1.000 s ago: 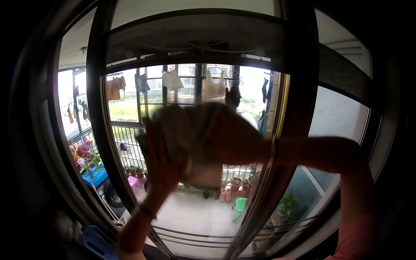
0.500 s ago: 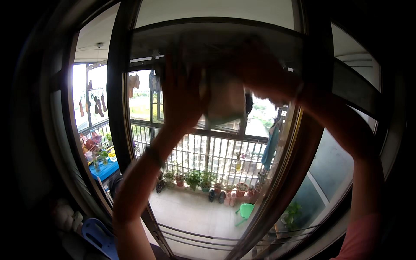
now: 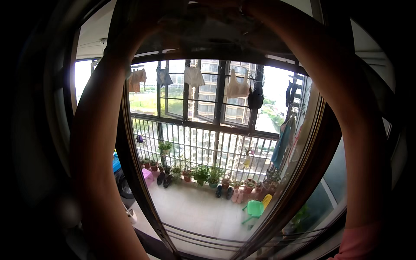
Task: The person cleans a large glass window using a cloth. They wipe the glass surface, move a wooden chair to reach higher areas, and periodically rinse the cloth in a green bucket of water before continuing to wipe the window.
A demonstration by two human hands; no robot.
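Observation:
Both arms are raised overhead in front of a dark-framed glass door (image 3: 329, 143). My left forearm (image 3: 102, 112) rises along the left, and my left hand (image 3: 154, 19) fades into the dark upper part of the door. On the other side my right forearm (image 3: 320, 69) curves up and inward, with a band at the wrist. Of my right hand (image 3: 219, 3), only a dim part shows at the top edge. Fingers of both hands are hidden by darkness or cut off by the edge. Whether either holds anything does not show.
Beyond the glass is a balcony with a barred railing (image 3: 208, 145), hanging laundry (image 3: 237, 84) and potted plants (image 3: 201, 174). Shoes (image 3: 224, 191) stand by the pots. A green and yellow child's chair (image 3: 255, 208) is at the right, a pink stool (image 3: 147, 175) at the left.
Both hands have moved up to the top edge, and the arms now frame the view. The pale cloth-like thing between them is out of sight. The view has shifted slightly.

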